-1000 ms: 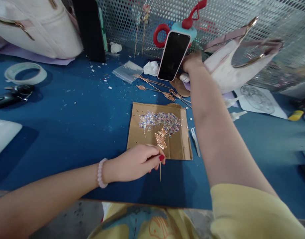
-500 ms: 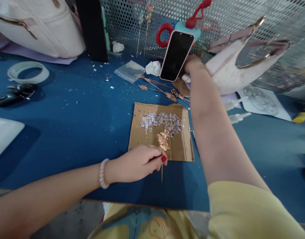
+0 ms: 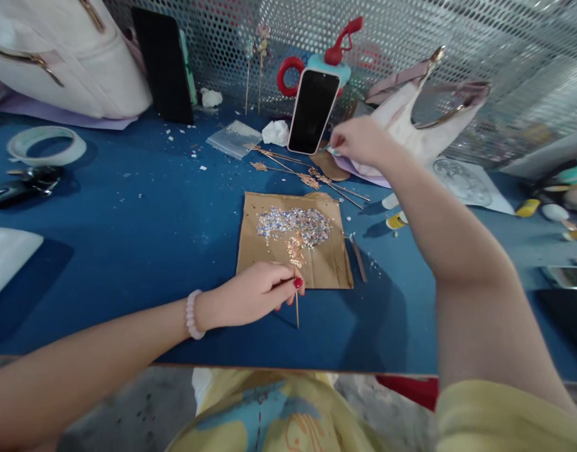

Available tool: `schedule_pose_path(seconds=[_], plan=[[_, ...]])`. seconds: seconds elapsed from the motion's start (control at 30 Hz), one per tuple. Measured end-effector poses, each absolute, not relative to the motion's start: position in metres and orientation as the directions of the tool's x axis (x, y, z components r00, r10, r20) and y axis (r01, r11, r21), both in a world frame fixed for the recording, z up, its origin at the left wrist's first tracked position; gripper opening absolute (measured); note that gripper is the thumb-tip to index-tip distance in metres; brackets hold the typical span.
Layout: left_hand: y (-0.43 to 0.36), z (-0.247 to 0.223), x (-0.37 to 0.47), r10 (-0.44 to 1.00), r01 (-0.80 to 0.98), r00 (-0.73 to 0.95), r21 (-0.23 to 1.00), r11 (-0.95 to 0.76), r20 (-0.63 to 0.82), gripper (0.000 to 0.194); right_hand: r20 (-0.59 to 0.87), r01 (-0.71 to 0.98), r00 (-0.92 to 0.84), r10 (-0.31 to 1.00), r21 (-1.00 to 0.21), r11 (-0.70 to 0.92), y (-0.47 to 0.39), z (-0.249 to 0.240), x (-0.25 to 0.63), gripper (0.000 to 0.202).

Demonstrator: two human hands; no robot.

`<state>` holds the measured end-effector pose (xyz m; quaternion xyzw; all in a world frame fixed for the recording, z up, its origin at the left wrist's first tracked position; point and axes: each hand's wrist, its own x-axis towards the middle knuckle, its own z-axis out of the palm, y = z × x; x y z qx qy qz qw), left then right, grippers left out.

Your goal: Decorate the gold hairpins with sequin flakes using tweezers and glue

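Note:
My left hand point(image 3: 255, 294), a beaded bracelet at its wrist, pinches the thin stem of a gold-coloured hairpin point(image 3: 296, 250). The hairpin's leafy metal head lies over a cardboard piece point(image 3: 250, 251), at the lower edge of a heap of shiny multicoloured bits point(image 3: 311, 225). Farther back, my right hand point(image 3: 358, 143) is closed beside the propped phone point(image 3: 313, 112). Something small and pale shows at its fingertips, too small to name. Several more gold hairpins point(image 3: 309, 181) lie behind the cardboard. Tweezers point(image 3: 358, 258) rest at its right edge.
A clear plastic bag point(image 3: 235, 139) and crumpled white tissue point(image 3: 275, 133) lie behind the cardboard. White bags point(image 3: 100, 69) stand at the back left and right. A tape roll point(image 3: 47, 145) lies left. A yellow-labelled bottle point(image 3: 396, 220) lies under my right forearm.
My right hand has come out from behind the phone, toward me, with a small pale thing at its fingertips. My left hand still grips the hairpin over the cardboard. The view has shifted slightly.

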<state>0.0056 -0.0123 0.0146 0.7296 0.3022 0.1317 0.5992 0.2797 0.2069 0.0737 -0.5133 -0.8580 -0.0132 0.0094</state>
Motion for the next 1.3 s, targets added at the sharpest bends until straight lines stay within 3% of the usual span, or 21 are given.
schedule_pose_path(seconds=[0.17,0.33,0.73,1.3], plan=[[-0.013,0.014,0.007,0.611,0.274,0.779,0.953,-0.131,-0.141,0.026,0.075,0.825,-0.563,0.823,-0.017,0.566,0.089,0.055,0.287,0.008],[-0.011,0.011,0.009,0.632,0.279,0.767,0.944,-0.173,-0.111,0.026,0.041,0.733,-0.645,0.763,-0.249,0.633,0.008,0.034,0.284,0.01],[-0.011,0.009,0.008,0.656,0.3,0.747,0.936,-0.185,-0.109,0.03,0.065,0.685,-0.604,0.794,-0.468,0.559,-0.005,0.009,0.28,0.008],[-0.015,0.017,0.003,0.621,0.379,0.765,0.9,-0.216,-0.173,0.037,0.285,0.582,-0.663,0.692,-0.385,0.716,-0.01,-0.004,0.282,0.021]])
